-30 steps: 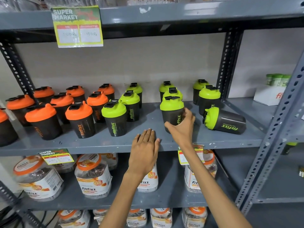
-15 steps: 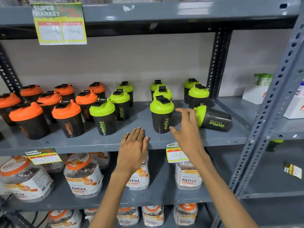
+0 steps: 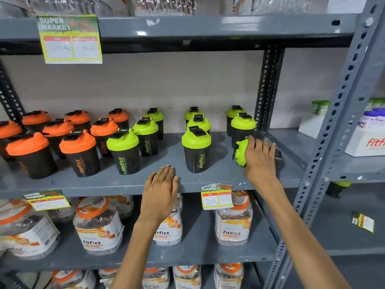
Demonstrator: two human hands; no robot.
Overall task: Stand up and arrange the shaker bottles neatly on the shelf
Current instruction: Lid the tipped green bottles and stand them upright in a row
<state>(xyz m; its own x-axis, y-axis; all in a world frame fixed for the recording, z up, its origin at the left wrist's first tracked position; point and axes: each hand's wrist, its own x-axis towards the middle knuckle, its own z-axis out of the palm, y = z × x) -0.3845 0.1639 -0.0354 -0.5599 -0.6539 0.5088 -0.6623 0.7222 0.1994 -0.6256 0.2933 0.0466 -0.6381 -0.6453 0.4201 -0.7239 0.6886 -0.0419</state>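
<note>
Black shaker bottles stand on the grey middle shelf (image 3: 158, 182): several with orange lids (image 3: 78, 153) on the left, several with green lids (image 3: 125, 152) from the middle to the right. One green-lidded shaker (image 3: 239, 152) lies on its side at the right end, lid pointing left. My right hand (image 3: 259, 157) wraps over this fallen shaker and grips its body. My left hand (image 3: 161, 189) rests flat on the shelf's front edge, fingers together, holding nothing. An upright green-lidded shaker (image 3: 196, 151) stands between the two hands.
A perforated grey upright (image 3: 268, 88) closes the bay just behind the fallen shaker. Price tags (image 3: 216, 197) hang from the shelf edge. Jars with orange lids (image 3: 98, 224) fill the shelf below. White boxes (image 3: 366, 140) sit on the neighbouring rack to the right.
My right hand left the upright green shaker, moved right and closed over the fallen one. The left hand stayed on the shelf edge. The camera moved closer.
</note>
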